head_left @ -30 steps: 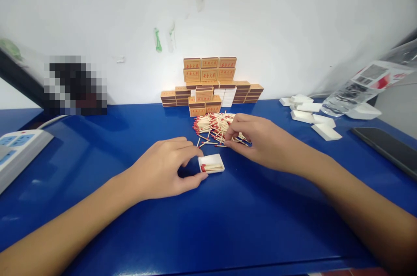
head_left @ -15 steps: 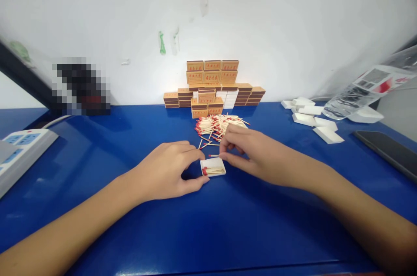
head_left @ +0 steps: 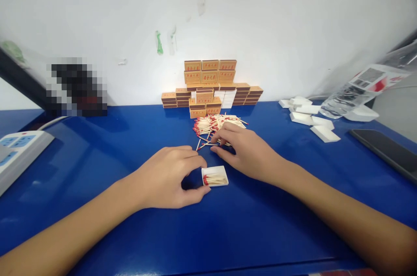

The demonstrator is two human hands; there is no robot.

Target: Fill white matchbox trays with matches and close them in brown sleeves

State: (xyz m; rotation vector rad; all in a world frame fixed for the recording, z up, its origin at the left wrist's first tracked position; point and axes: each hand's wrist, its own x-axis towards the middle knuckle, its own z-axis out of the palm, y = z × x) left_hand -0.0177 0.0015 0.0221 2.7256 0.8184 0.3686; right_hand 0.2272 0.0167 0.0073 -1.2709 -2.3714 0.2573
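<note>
A small white matchbox tray (head_left: 215,176) lies on the blue table (head_left: 130,137) and holds several red-tipped matches. My left hand (head_left: 169,176) grips the tray's left end between thumb and fingers. My right hand (head_left: 243,148) reaches to the near edge of a loose pile of matches (head_left: 211,126) just behind the tray, its fingertips pinching at matches there. Whether a match is lifted between the fingers is hard to tell.
Stacked orange matchboxes (head_left: 210,83) stand against the white wall at the back. Empty white trays (head_left: 309,113) lie at the right, by a plastic bag (head_left: 358,87) and a dark phone (head_left: 387,148). A white power strip (head_left: 19,150) sits at the left edge.
My right hand brought a match from the pile to the tray, then went back to the pile's near edge. My left hand kept hold of the tray.
</note>
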